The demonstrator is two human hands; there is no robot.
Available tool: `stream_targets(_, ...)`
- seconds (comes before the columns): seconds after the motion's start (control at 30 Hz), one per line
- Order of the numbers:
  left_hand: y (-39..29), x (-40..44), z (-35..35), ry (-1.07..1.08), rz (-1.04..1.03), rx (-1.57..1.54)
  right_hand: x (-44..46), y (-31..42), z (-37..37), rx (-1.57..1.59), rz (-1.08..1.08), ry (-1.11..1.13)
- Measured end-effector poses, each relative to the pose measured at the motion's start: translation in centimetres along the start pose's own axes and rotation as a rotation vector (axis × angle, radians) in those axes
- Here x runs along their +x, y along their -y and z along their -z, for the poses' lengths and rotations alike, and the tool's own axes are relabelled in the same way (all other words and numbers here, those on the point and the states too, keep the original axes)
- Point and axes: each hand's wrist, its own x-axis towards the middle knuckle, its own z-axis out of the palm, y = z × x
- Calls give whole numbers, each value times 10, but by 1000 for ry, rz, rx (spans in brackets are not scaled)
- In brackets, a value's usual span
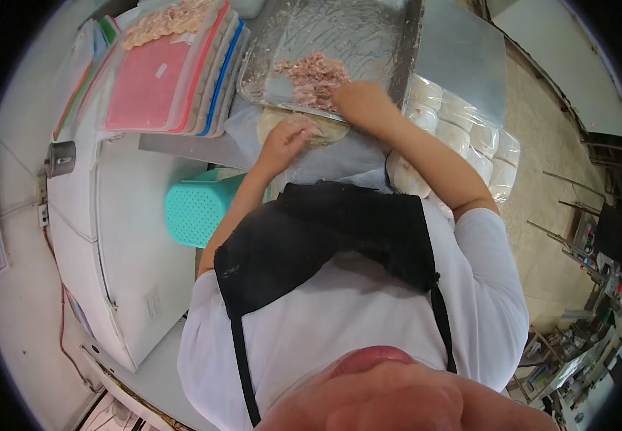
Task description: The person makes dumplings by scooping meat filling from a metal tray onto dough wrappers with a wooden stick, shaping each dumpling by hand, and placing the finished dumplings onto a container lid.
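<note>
My left hand (287, 144) is at a thin, pale yellow round sheet (270, 122) that looks like a wrapper, its fingers pressed together on the sheet. Above it, a pile of raw minced meat (314, 75) lies in a large metal tray (368, 29) smeared with residue. My right hand (365, 106) is curled at the meat's right edge, by the near rim of the tray. Its fingertips are hidden, so what they hold is unclear. Clear plastic sheeting (339, 167) lies under the round sheet.
Plastic-wrapped packs of round white items (453, 133) sit to the right. Stacked containers with red and blue rims (199, 79) stand at left, topped by a pale food mass (167, 23). Below the table edge is a turquoise basket (194, 212), beside a white appliance (138, 237).
</note>
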Motion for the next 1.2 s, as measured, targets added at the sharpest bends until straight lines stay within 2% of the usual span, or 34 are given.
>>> stream_targets(0.07,2,4,11,-12,121,-243,1,-2,-7,63,-24,52)
stream_targets(0.13,-9,10,23,-35,163,-359,3,-5,30,73,-77,87)
stream_targets(0.17,-14,10,31,-43,165,-381,13,-8,54,-19,-171,290)
stream_targets(0.27,-2,13,57,49,201,-193,24,-4,63,-213,-163,266)
stream_targets(0.37,18,27,80,31,266,-647,17,15,-16,41,-121,183)
stream_targets(0.47,-2,55,96,-276,386,-1208,22,17,15,-21,-111,224)
stream_targets(0.5,-1,61,97,-322,285,-1085,25,14,32,-21,-239,293)
stream_targets(0.57,10,88,102,-406,64,-838,23,5,58,-141,-256,320)
stream_targets(0.63,40,112,101,-554,-13,-721,24,14,71,-274,-242,342)
stream_targets(0.7,71,130,98,-620,-77,-639,21,39,43,-172,-200,252)
stream_targets(0.73,72,131,98,-644,-166,-452,23,50,26,-123,-181,204)
stream_targets(0.8,72,134,95,-689,-345,-78,34,61,4,-51,-283,228)
stream_targets(0.83,76,136,96,-648,-336,-141,37,63,-2,-12,-336,244)
stream_targets(0.93,77,129,95,-634,-113,-498,53,37,-3,365,-418,306)
stream_targets(1.03,69,125,97,-509,-171,-408,67,31,-19,229,-464,216)
stream_targets(1.13,76,124,94,-513,-182,-404,80,52,-25,123,-459,300)
stream_targets(1.2,78,126,95,-511,-194,-531,74,48,-17,258,-434,299)
